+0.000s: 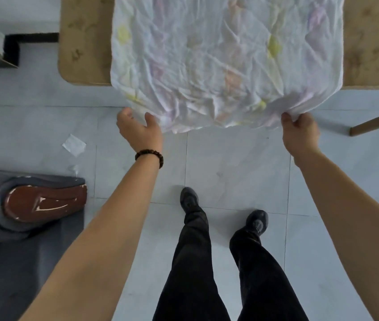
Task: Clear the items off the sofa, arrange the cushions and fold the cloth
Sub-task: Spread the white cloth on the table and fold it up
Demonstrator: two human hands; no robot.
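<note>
Cloth point(225, 54) folding is the step in hand: the thin, creased white sheet with faint yellow and pink print lies spread over the worktop point(84, 42), its near edge hanging off just ahead of both hands. The right hand point(299, 133) grips the bunched corner in curled fingers; the left hand point(137, 130) is open, fingers spread, just beside the other corner. Next, I judge, the left must close on that corner so both can carry the edge across.
</note>
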